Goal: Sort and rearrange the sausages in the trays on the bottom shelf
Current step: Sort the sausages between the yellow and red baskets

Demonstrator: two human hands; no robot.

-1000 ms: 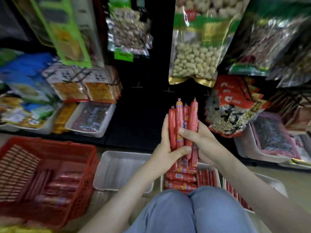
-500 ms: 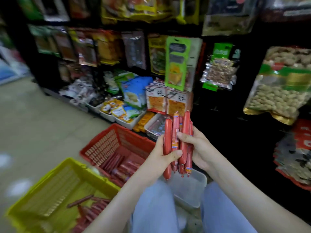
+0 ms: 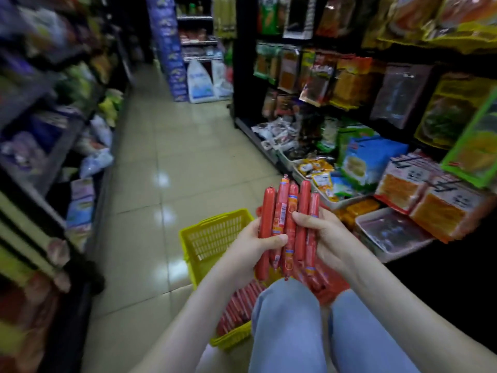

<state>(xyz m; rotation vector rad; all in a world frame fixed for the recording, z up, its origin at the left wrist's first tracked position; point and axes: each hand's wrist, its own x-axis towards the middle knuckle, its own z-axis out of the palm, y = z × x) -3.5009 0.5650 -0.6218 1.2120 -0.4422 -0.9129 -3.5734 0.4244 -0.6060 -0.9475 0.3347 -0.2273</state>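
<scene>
A bundle of several red sausages [image 3: 289, 211] stands upright between both hands, above my knees. My left hand [image 3: 254, 246] wraps the bundle's left side, thumb across the front. My right hand [image 3: 321, 234] grips its right side, fingers over the front. Below the hands, a yellow basket [image 3: 212, 238] on the floor holds more red sausages [image 3: 239, 305]. A red basket [image 3: 332, 286] with sausages shows partly behind my right wrist. A white tray [image 3: 390, 232] sits on the bottom shelf at right.
Shelves of snack packets line the right side, with orange packs [image 3: 441, 208] and blue bags [image 3: 368, 160] low down. More shelving runs along the left [image 3: 53, 162]. The tiled aisle floor [image 3: 174, 157] stretches ahead. My knees in blue jeans [image 3: 287, 332] fill the bottom.
The view has swung left, from the shelf face toward the aisle. Both hands keep the sausage bundle upright; the yellow basket now lies directly under them.
</scene>
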